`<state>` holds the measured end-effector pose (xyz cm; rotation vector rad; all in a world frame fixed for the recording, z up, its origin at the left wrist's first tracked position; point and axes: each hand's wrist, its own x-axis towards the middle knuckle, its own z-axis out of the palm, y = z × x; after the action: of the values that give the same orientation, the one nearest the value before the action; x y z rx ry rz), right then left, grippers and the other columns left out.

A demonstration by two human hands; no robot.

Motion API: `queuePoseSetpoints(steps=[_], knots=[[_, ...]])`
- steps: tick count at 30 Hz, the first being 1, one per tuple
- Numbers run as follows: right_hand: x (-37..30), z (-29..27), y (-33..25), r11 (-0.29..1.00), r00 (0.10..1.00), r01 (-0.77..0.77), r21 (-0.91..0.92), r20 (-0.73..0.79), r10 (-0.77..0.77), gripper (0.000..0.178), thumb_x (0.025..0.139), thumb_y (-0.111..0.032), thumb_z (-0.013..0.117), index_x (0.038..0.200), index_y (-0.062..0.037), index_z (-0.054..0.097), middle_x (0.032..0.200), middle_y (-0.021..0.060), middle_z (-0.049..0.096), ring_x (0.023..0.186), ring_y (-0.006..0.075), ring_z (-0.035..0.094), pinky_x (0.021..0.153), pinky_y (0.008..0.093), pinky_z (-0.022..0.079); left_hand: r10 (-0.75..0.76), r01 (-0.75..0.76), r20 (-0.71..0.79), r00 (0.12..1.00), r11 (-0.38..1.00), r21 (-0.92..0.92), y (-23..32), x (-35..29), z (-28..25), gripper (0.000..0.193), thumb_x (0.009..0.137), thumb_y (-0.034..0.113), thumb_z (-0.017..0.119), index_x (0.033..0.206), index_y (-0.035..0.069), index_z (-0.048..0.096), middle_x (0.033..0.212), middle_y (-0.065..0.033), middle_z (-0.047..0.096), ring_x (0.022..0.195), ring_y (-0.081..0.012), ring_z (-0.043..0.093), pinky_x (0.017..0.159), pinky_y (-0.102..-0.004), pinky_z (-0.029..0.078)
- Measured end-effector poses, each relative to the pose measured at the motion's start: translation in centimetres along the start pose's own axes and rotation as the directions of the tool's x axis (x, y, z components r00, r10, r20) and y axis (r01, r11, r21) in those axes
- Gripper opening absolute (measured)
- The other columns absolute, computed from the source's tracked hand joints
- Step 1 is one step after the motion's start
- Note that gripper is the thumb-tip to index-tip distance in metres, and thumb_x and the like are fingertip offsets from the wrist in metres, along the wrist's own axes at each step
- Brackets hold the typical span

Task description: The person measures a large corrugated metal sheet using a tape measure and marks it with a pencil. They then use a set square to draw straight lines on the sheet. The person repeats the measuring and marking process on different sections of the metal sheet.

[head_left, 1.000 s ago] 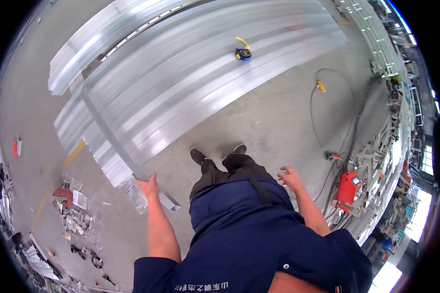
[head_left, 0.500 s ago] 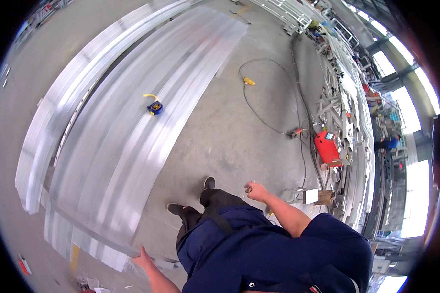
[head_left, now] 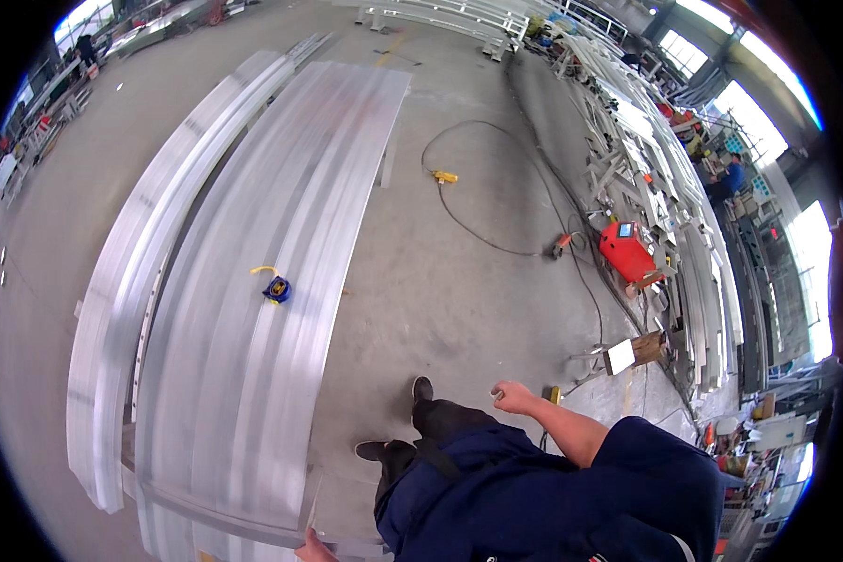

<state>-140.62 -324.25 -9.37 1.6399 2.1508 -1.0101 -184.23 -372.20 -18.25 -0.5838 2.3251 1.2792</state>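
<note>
At the lower edge, my left hand (head_left: 315, 549) grips the bar (head_left: 229, 525), already laid across the sheets (head_left: 244, 309); what remains, I can't tell. Lower centre, my right hand (head_left: 513, 397) is curled, seemingly empty.

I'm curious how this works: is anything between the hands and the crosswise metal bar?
Nothing visible separates the left hand from the metal bar; the person's legs stand between the bar and the right hand.
</note>
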Motion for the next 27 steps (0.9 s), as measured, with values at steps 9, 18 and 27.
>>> queuePoseSetpoints(steps=[9,18,27], knots=[[-0.7,-0.2,1.0,0.996,0.999,-0.037,0.076,-0.011,0.038,0.040,0.068,-0.018,0.065,0.107,-0.0062,0.068,0.104,0.0162,0.068,0.095,0.0318,0.066,0.086,0.0397,0.052,-0.128,0.116,-0.120,0.984,0.988,-0.102,-0.2,0.2,3.0,0.040,0.071,0.012,0.077,0.101,-0.010,0.062,0.095,-0.0187,0.065,0.082,-0.0262,0.063,0.070,-0.0439,0.053],[-1.6,-0.9,2.2,0.993,0.997,-0.067,0.101,-0.033,0.071,0.039,0.068,-0.020,0.066,0.105,-0.0067,0.068,0.103,0.0148,0.069,0.098,0.0308,0.066,0.088,0.0401,0.051,-0.149,0.149,0.045,0.988,0.989,0.008,0.7,1.5,3.6,0.052,0.073,0.018,0.077,0.113,-0.010,0.060,0.107,-0.0181,0.064,0.088,-0.0303,0.063,0.079,-0.0438,0.052],[-1.2,0.4,2.4,0.995,0.998,-0.055,0.079,-0.016,0.057,0.040,0.073,-0.024,0.066,0.109,-0.0052,0.066,0.089,0.0141,0.071,0.077,0.0255,0.070,0.074,0.0361,0.056,0.083,-0.486,0.484,0.871,0.297,0.822,-2.7,6.8,2.1,0.073,0.080,0.039,0.071,0.143,0.017,0.042,0.126,-0.0185,0.060,0.114,-0.0351,0.058,0.096,-0.0476,0.047]])
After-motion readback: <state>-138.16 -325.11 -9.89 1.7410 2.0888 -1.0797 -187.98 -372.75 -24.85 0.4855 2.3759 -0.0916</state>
